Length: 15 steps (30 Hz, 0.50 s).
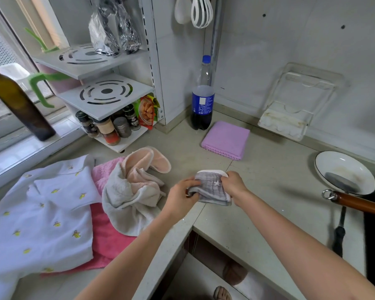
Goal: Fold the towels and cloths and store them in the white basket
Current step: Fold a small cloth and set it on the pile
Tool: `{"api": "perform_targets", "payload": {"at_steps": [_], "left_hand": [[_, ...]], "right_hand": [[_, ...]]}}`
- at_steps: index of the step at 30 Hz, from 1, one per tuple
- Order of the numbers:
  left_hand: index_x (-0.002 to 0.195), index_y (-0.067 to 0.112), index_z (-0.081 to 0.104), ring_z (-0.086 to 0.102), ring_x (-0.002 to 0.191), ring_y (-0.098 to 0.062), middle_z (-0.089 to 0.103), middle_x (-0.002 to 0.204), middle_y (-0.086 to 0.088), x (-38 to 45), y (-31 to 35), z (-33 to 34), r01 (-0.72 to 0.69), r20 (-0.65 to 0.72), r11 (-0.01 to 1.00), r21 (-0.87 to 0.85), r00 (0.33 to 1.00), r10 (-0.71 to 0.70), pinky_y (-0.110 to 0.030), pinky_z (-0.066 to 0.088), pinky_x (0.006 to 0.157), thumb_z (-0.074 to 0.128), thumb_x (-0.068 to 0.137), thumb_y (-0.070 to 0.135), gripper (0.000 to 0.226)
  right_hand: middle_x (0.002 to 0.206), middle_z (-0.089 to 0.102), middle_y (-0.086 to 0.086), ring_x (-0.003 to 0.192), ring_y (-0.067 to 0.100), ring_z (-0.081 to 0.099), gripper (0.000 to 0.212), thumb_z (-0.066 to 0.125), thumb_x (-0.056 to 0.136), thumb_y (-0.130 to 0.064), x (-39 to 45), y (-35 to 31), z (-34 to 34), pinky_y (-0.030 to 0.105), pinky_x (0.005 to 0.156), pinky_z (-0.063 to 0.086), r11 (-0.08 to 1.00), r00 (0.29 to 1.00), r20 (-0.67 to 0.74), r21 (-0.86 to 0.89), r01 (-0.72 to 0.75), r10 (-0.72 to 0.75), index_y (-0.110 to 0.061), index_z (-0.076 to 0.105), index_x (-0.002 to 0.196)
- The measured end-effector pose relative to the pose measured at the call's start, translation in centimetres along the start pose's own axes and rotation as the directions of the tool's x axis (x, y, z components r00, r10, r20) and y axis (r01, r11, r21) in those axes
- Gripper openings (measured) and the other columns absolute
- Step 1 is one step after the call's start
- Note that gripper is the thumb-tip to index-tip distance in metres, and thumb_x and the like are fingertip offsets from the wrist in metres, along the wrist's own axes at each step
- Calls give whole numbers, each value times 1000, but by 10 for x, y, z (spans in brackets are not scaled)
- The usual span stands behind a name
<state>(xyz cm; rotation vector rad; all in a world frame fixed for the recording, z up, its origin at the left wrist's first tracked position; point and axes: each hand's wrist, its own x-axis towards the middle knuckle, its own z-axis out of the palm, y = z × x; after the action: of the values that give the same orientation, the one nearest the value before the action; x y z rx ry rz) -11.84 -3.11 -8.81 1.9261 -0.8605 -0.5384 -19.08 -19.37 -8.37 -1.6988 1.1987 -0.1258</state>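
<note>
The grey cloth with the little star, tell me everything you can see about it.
The grey cloth is small, soft and faintly checked, with a white star stitched near its middle and a pale edge along its far side. It is partly folded and slightly bunched, held just above the countertop near its corner. The left hand grips its left end, the right hand pinches its right edge.

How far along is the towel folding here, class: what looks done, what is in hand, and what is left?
Done: one folded lilac square cloth lies on the counter by the cola bottle. In hand: the left hand and right hand grip a small grey checked cloth with a white star. Left: the crumpled beige and peach towel, pink towel and white banana-print cloth lie unfolded. No white basket is in view.
</note>
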Motion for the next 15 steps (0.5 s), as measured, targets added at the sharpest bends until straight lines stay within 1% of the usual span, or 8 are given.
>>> {"api": "perform_targets", "payload": {"at_steps": [2,4,6,8,10,12,13,15], "left_hand": [[115,9,68,56,110,-5,60,122,4,-2,-3,-4,-113,-31,984,140,993,118,3,32,88,58,82,-2,36],[118,4,66,63,108,-16,64,124,-4,-4,-12,-9,-216,6,950,224,976,220,-8,41,93,51,82,-7,40],[122,2,63,65,105,-22,60,129,-4,-3,-21,-13,-280,68,925,256,960,272,-22,48,93,46,83,-10,43],[124,3,61,58,116,-14,55,133,3,0,-24,-13,-300,121,929,219,953,279,-15,41,99,42,84,-13,47],[122,7,63,41,128,-4,42,140,7,3,-21,-9,-203,158,977,70,969,190,-4,26,105,37,84,-17,53],[112,13,70,42,130,-7,36,147,2,9,-12,-6,22,220,951,-308,974,49,-14,33,106,41,84,-19,51],[108,14,72,52,124,-12,41,146,-3,14,-7,-6,141,244,845,-516,970,-14,-22,44,101,48,84,-13,43],[111,14,70,64,109,-21,58,132,-11,30,4,-6,337,307,608,-719,939,-158,-32,54,89,59,82,10,31]], "right_hand": [[96,61,17,84,26,56,20,39,94,-3,0,3,10,28,69,42,1000,999,-43,5,-9,10,0,59,92],[105,62,20,88,28,56,21,40,95,-6,-1,2,18,30,71,41,1000,993,-118,-4,-9,9,4,58,101],[105,59,20,86,27,52,16,39,97,-6,-1,-1,20,28,70,35,998,986,-164,-55,25,-34,0,54,95],[100,57,17,84,26,50,15,38,97,-5,1,-4,18,24,67,31,990,974,-199,-110,87,-108,-1,52,93],[92,54,12,81,24,48,15,39,96,-4,3,-8,15,23,62,27,982,963,-213,-124,141,-165,-2,52,90],[88,54,8,80,23,49,13,43,95,-5,10,-12,11,23,61,26,973,959,-182,-120,197,-216,-3,54,90],[87,56,7,81,23,51,12,45,95,-7,15,-15,8,24,61,27,966,957,-153,-117,231,-247,-3,56,91],[84,58,6,79,22,52,13,48,96,-13,26,-22,1,27,62,30,951,947,-103,-96,294,-303,-5,56,90]]}}
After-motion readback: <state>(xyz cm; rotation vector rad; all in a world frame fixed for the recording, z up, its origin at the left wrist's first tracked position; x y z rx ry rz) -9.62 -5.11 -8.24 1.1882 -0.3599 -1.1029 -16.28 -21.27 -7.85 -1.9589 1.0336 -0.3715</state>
